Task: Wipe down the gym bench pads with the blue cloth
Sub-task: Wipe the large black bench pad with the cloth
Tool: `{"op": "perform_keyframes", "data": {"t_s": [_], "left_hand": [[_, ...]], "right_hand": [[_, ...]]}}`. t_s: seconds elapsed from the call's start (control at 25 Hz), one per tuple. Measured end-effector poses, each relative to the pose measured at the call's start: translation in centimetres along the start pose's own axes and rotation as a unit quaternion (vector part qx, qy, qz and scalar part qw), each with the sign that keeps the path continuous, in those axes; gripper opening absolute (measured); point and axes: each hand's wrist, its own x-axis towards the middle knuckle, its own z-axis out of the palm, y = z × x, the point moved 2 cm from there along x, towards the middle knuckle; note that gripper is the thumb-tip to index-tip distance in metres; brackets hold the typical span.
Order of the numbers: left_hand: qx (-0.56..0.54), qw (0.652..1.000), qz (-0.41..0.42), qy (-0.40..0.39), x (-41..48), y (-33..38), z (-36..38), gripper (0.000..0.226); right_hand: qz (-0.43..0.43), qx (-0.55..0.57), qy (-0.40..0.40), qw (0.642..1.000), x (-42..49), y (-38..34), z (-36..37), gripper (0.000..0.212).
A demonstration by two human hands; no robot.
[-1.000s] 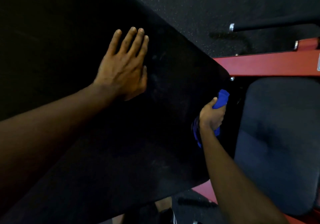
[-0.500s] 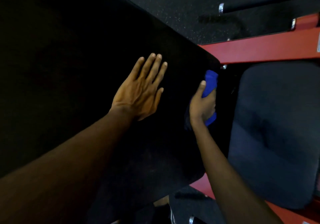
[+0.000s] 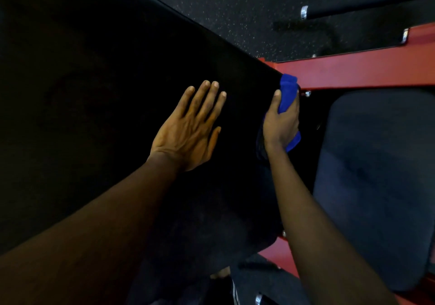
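Observation:
A large black back pad fills the left and middle of the view. My left hand lies flat on it with straight fingers. My right hand grips the blue cloth and holds it against the pad's right end edge, near its upper corner. Part of the cloth pokes out below the hand. The dark seat pad sits to the right, across a narrow gap.
The red steel frame runs across the upper right and shows again under the pads at bottom. A black bar with a chrome collar lies on the speckled rubber floor behind it.
My right hand has slid the cloth along the pad's end edge toward its upper corner. My left hand has moved over the pad closer to the right hand, still flat.

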Motion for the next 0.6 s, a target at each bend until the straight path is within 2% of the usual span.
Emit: {"op": "perform_keyframes", "data": {"t_s": [0.16, 0.2, 0.32, 0.36, 0.44, 0.52, 0.6], "left_hand": [[0.005, 1.0, 0.001, -0.009, 0.3, 0.0, -0.1, 0.072], [0.009, 1.0, 0.0, -0.011, 0.2, 0.0, -0.1, 0.072], [0.016, 1.0, -0.002, -0.007, 0.3, 0.1, 0.0, 0.072], [0.021, 1.0, -0.001, -0.005, 0.3, 0.1, 0.1, 0.072], [0.022, 1.0, -0.001, 0.001, 0.3, 0.0, 0.3, 0.072], [0.026, 1.0, -0.002, 0.0, 0.1, 0.1, 0.3, 0.072], [0.04, 0.999, -0.004, 0.002, 0.1, 0.1, 0.4, 0.072]], "right_hand": [[-0.005, -0.027, 0.006, 1.0, -11.9, 5.6, -2.6, 0.07], [0.029, -0.034, 0.014, 0.999, -13.7, 7.7, -3.7, 0.073], [0.214, -0.066, 0.019, 0.974, -12.9, 13.4, -5.8, 0.078], [0.24, -0.077, 0.014, 0.968, -12.4, 14.1, -5.9, 0.077], [0.218, -0.079, 0.007, 0.973, -13.5, 13.2, -6.1, 0.082], [0.158, -0.069, -0.007, 0.985, -18.1, 10.9, -6.4, 0.088], [0.114, -0.035, -0.052, 0.992, -22.8, 9.5, -7.1, 0.089]]}}
